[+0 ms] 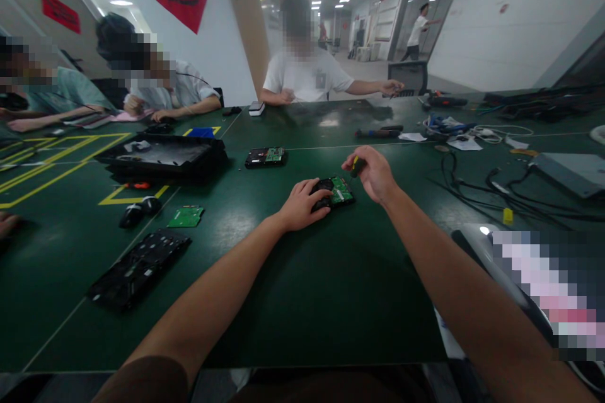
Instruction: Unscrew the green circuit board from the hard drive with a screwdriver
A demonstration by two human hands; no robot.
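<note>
A hard drive with a green circuit board (341,190) on its upper face lies on the dark green tabletop. My left hand (302,204) grips its left end, fingers over the top and thumb along the near side. Just right of the drive, my right hand (375,176) is closed around a screwdriver (357,167) with a yellow and black handle. The screwdriver's shaft and tip are too thin to make out, so I cannot tell whether they touch the drive. A second hard drive (265,157) lies farther back, apart from both hands.
At left are a loose green circuit board (186,216), a black plastic frame (139,267), a mouse (140,211) and a black tray (163,154). Black cables (491,195), a grey metal box (570,173) and a laptop (501,264) occupy the right. Several people sit around the table.
</note>
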